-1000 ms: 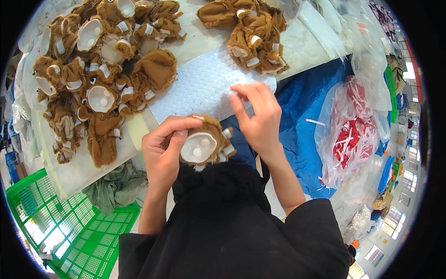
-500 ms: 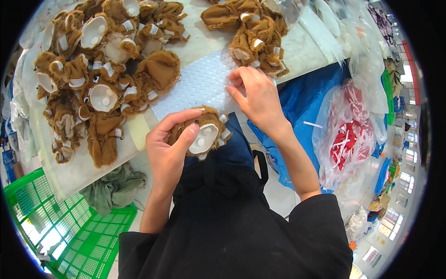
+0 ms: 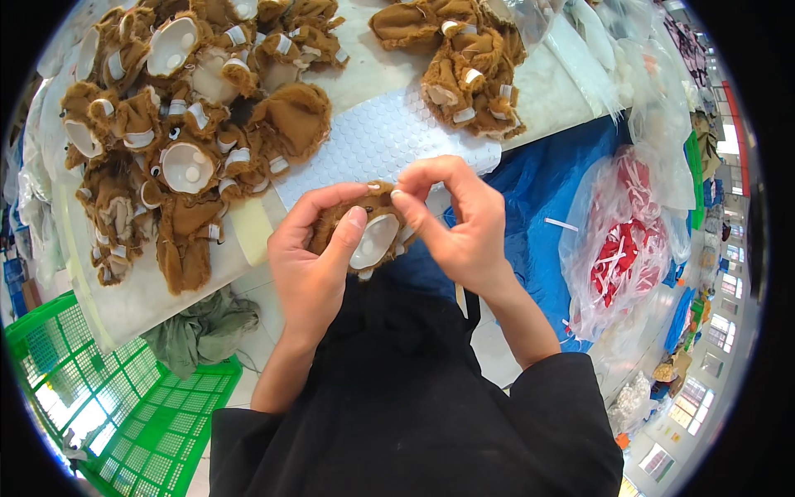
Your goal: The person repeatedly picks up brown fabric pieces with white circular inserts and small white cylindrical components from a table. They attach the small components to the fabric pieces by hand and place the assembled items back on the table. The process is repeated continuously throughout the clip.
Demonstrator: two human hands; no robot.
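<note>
My left hand (image 3: pixel 308 255) is closed around a brown plush animal head (image 3: pixel 378 240), thumb in front and index finger along its top edge. An oval white plastic muzzle piece covers most of its front. On the upper right of the head, my right hand (image 3: pixel 465 228) pinches with thumb and index finger. A tiny whitish bit shows between those fingertips, too small to name. To the left a large heap of similar brown plush pieces (image 3: pixel 294 124) lies on the table, many with white plastic muzzles and white tags.
A white sheet with a round-dot pattern (image 3: pixel 364 137) lies on the table (image 3: pixel 538 103) beyond my hands. More plush pieces (image 3: pixel 472 74) sit at the far side. Blue sheeting (image 3: pixel 530 248) and a clear bag with red contents (image 3: pixel 617 257) are at right, a green plastic crate (image 3: pixel 157 439) at lower left.
My right hand has come down and left from beside the far plush pieces to the head's upper edge. My left hand still holds the plush head, shifted slightly right.
</note>
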